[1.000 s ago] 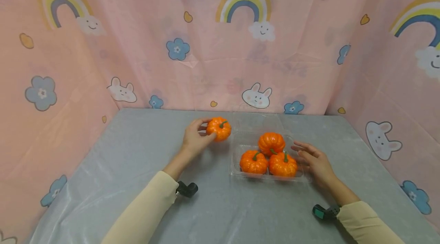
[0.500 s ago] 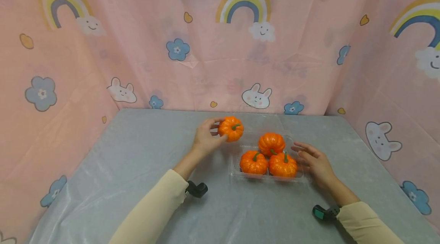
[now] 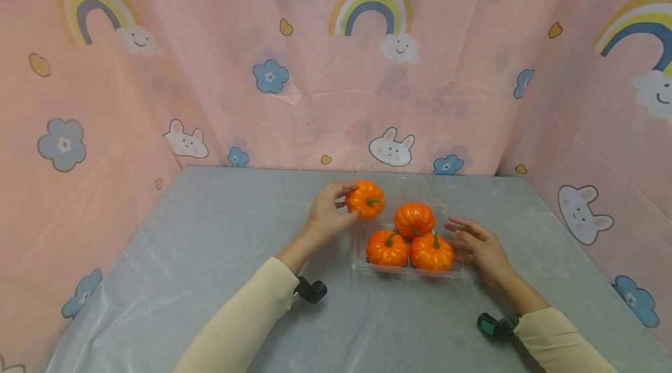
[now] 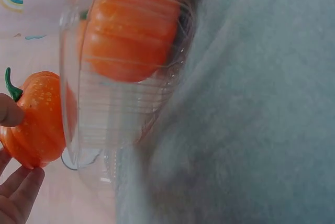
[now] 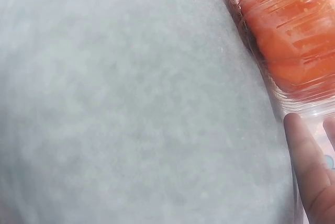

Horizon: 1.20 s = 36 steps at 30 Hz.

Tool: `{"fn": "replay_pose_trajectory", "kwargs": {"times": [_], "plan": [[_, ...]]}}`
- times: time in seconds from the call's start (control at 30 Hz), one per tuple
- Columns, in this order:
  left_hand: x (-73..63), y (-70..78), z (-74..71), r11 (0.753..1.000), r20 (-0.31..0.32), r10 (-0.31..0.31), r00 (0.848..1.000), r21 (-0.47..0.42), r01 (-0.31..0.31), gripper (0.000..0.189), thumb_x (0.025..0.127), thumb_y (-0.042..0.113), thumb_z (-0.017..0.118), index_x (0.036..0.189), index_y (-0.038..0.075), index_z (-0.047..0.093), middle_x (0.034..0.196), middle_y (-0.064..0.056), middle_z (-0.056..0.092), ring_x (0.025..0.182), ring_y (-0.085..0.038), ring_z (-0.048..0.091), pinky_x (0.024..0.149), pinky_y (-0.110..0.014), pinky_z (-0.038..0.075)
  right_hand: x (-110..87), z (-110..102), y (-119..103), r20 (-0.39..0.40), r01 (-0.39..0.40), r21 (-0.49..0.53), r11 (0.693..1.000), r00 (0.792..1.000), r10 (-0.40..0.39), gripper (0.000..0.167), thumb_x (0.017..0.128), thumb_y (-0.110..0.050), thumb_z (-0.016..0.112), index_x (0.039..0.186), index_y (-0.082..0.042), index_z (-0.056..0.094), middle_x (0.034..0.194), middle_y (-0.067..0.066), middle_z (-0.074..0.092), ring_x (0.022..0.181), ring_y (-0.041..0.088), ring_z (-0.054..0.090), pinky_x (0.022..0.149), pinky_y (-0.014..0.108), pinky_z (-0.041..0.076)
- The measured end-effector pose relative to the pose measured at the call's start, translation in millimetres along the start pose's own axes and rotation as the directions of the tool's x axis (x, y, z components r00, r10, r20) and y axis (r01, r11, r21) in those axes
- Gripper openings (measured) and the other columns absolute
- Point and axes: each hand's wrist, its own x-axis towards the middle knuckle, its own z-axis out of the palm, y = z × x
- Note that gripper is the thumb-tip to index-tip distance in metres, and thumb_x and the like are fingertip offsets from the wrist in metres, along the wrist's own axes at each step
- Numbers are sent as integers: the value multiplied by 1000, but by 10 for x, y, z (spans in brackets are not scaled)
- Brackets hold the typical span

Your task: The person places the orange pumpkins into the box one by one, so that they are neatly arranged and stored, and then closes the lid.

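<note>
My left hand (image 3: 328, 213) pinches a small orange pumpkin (image 3: 366, 200) with a green stem, thumb on one side and fingers on the other. The pumpkin is held above the back left part of a clear plastic clamshell box (image 3: 362, 266). Three similar pumpkins sit inside: one at the front left (image 3: 387, 248), a second pumpkin (image 3: 432, 252) at the front right, and a third pumpkin (image 3: 414, 219) behind them. My right hand (image 3: 485, 253) rests beside the box's right wall, fingers extended; in the right wrist view a fingertip (image 5: 293, 122) is right at the box's corner.
The clear lid (image 3: 406, 186) stands folded back behind the box. A grey cloth (image 3: 210, 233) covers the table. Pink printed curtains (image 3: 315, 110) hang at the back and on both sides. Each wrist wears a dark strap with a small device (image 3: 496, 324).
My left hand has carried its pumpkin rightward, from left of the box to over its back left part. The right hand and the three pumpkins in the box have stayed put.
</note>
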Motion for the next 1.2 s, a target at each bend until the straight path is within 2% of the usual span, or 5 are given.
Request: {"fn": "replay_pose_trajectory", "kwargs": {"times": [0.4, 0.5, 0.7, 0.93, 1.2], "plan": [[25, 30, 144, 999, 102, 18, 995, 25, -21, 45, 77, -2, 70, 120, 5, 61, 128, -10, 58, 117, -24, 57, 94, -34, 53, 6, -4, -1, -3, -8, -16, 1000, 1000, 8, 44, 102, -28, 47, 142, -12, 46, 115, -24, 63, 93, 2, 66, 76, 24, 57], [34, 26, 174, 998, 124, 21, 992, 56, -28, 45, 76, -4, 69, 120, 7, 61, 129, -7, 58, 118, -22, 56, 96, -33, 52, 8, 0, 0, -4, -11, -22, 1000, 1000, 11, 45, 102, -29, 47, 143, -11, 45, 114, -25, 63, 94, 1, 66, 76, 24, 57], [49, 28, 220, 985, 169, 63, 984, 148, -88, 43, 75, -4, 67, 117, 8, 62, 128, -6, 58, 120, -21, 55, 100, -30, 49, 9, 7, -8, -9, -8, -30, 1000, 1000, 8, 48, 102, -28, 47, 144, -6, 41, 114, -25, 63, 93, 2, 66, 76, 24, 57], [52, 28, 261, 979, 187, 73, 980, 172, -106, 48, 71, -8, 65, 117, 6, 61, 126, -5, 58, 121, -20, 55, 104, -30, 46, 2, 13, -21, -14, -17, -36, 999, 1000, 16, 49, 101, -30, 47, 144, -6, 40, 113, -27, 62, 93, 1, 65, 77, 23, 57], [36, 8, 274, 972, 219, 64, 974, 208, -111, 47, 74, -6, 65, 119, 7, 61, 132, -7, 54, 126, -23, 52, 106, -32, 44, -5, 6, -16, -18, -33, -15, 999, 999, 32, 48, 101, -29, 47, 144, -9, 42, 113, -27, 62, 93, 2, 65, 77, 23, 57]]}}
